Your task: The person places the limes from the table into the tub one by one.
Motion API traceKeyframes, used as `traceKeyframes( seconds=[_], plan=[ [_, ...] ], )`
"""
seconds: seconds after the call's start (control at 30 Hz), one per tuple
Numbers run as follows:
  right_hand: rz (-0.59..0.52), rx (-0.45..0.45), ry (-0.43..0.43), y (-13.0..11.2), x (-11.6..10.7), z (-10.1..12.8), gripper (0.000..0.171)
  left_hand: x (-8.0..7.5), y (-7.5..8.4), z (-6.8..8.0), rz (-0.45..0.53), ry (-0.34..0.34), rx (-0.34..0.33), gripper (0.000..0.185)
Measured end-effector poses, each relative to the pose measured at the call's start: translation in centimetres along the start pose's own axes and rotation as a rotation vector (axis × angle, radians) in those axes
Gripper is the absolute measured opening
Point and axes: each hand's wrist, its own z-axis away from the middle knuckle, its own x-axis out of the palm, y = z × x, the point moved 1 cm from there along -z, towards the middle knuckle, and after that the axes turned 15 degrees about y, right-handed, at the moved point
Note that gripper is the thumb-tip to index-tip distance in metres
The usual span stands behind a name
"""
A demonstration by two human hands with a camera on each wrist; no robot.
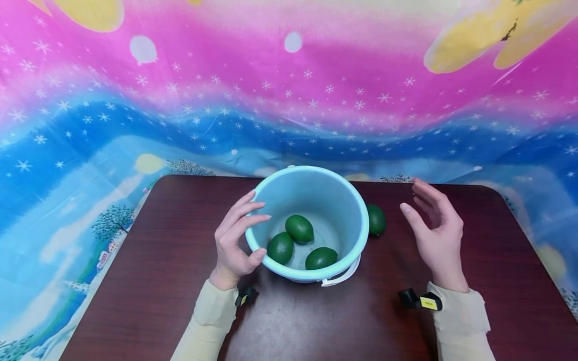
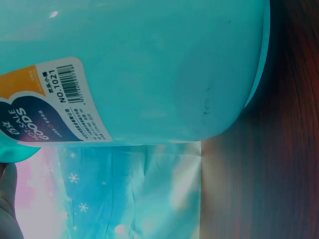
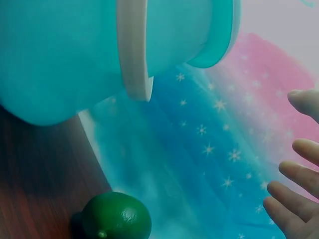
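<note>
A light blue bucket (image 1: 311,200) stands upright on the table with three green limes inside: a back one (image 1: 299,229), a left one (image 1: 280,247) and a front one (image 1: 321,258). Another lime (image 1: 377,220) lies on the table against the bucket's right side, partly hidden by it in the head view. My left hand (image 1: 235,243) is at the bucket's left rim, fingers fairly straight and spread, with fingertips and thumb at the edge. Off to the right, my right hand (image 1: 439,235) is raised with loosely bent fingers, holding nothing, apart from the outside lime (image 3: 117,216).
The bucket's white handle (image 1: 341,276) hangs down at its front right. A printed label (image 2: 50,102) is on its side. Behind the dark wooden table (image 1: 180,210) hangs a colourful snowflake cloth (image 1: 253,100). Each wrist wears a small black camera.
</note>
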Motion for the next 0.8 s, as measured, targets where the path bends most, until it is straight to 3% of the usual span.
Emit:
traceKeyframes(
  seconds=[0.37,0.8],
  plan=[
    [0.102,0.065,-0.010,4.6,-0.6,-0.3,0.054,0.0,-0.2,-0.1,0.006,0.002,-0.001,0.062],
    [0.193,0.126,-0.037,6.1,-0.4,0.1,0.052,0.0,-0.3,-0.1,0.004,-0.006,-0.010,0.062]
  ],
)
